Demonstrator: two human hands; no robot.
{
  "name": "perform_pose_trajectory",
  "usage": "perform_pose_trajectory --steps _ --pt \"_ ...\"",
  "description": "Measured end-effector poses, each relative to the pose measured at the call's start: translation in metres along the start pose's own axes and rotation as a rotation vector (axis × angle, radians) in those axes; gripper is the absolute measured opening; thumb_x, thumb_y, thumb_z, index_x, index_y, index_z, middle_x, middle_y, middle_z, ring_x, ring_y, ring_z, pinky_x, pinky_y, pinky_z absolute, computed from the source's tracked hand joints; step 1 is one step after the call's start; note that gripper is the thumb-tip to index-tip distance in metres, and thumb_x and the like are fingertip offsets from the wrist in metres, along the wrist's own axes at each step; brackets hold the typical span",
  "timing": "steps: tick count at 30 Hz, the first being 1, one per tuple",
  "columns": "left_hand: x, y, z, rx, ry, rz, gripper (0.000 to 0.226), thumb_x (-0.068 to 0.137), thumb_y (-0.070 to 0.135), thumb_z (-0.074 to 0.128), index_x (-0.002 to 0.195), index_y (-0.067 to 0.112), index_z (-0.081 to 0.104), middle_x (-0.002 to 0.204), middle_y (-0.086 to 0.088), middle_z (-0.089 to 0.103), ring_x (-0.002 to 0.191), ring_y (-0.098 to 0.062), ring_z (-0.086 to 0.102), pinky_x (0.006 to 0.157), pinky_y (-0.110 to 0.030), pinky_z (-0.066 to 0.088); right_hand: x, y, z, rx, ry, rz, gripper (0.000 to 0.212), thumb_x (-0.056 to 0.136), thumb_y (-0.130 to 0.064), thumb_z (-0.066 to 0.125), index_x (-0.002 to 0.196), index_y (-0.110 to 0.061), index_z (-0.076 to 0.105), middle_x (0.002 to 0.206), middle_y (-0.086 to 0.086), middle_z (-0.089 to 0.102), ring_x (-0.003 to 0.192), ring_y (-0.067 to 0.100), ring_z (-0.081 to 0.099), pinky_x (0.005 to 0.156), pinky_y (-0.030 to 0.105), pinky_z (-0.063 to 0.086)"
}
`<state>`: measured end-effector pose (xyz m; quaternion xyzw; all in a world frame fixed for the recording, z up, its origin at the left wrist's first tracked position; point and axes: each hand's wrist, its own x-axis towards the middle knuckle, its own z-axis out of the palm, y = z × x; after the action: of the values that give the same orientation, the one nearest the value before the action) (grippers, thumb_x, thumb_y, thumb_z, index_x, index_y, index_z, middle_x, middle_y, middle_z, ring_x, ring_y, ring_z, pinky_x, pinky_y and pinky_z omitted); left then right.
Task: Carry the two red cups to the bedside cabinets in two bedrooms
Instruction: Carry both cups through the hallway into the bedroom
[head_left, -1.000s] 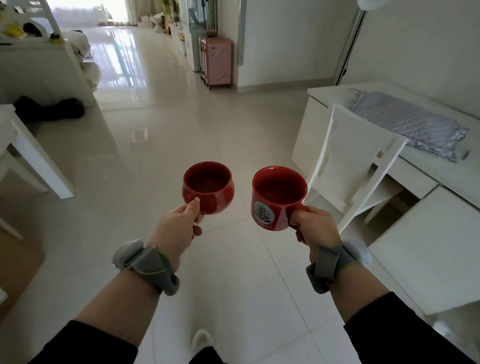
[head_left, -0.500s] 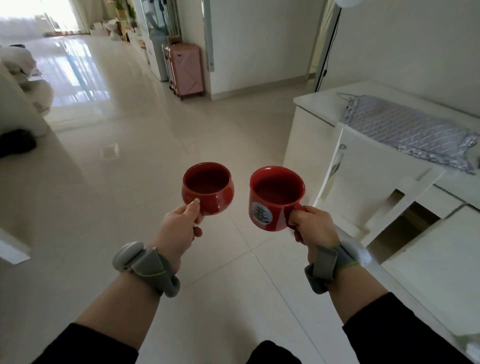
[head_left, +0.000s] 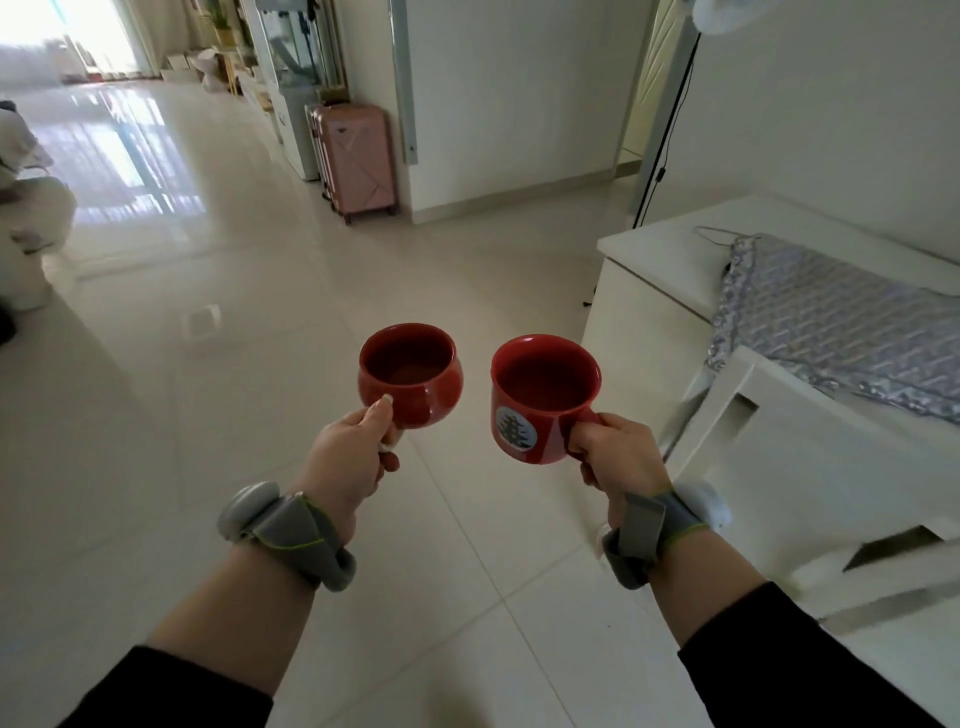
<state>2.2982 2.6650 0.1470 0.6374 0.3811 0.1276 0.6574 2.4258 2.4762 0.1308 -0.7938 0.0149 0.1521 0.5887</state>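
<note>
I hold two red cups upright in front of me, above the tiled floor. My left hand (head_left: 347, 457) grips the rounded red cup (head_left: 413, 374) by its handle, thumb laid against the cup's side. My right hand (head_left: 618, 457) grips the handle of the straighter red cup (head_left: 540, 400), which has a round pale emblem on its side. The two cups are a short gap apart and do not touch. Both wrists wear grey straps. No bedside cabinet is in view.
A white cabinet (head_left: 654, 260) with a silver quilted bag (head_left: 831, 322) and a white chair (head_left: 810, 467) stand close on the right. A pink suitcase (head_left: 356, 156) stands by the wall ahead. An open doorway (head_left: 649, 88) lies behind a lamp stand (head_left: 665, 130).
The view has swung right and moved forward: the suitcase and doorway have come closer, the white chair now sits nearer my right arm. Both cups stay held the same way.
</note>
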Motion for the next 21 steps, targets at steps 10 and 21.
perform_pose_trajectory --steps 10,21 --pt "0.204 0.065 0.012 0.046 -0.078 0.015 0.030 0.095 0.040 0.042 0.084 0.017 0.059 0.066 -0.009 0.052 0.054 -0.014 0.040 0.049 -0.026 0.031 0.170 -0.056 0.084 0.023 0.100 0.038 0.014 0.071 -0.004 0.056 0.059 -0.010 0.059 0.050 0.008 0.047 0.041 0.021 0.037 0.041 0.026 0.028" --pt "0.391 0.148 0.033 0.102 -0.156 -0.032 0.032 0.095 0.041 0.042 0.084 0.016 0.058 0.072 -0.008 0.051 0.057 -0.014 0.040 0.052 -0.026 0.032 0.324 -0.123 0.154 0.040 0.201 0.077 0.013 0.065 -0.007 0.057 0.054 -0.013 0.058 0.048 0.009 0.046 0.044 0.023 0.039 0.045 0.029 0.028"
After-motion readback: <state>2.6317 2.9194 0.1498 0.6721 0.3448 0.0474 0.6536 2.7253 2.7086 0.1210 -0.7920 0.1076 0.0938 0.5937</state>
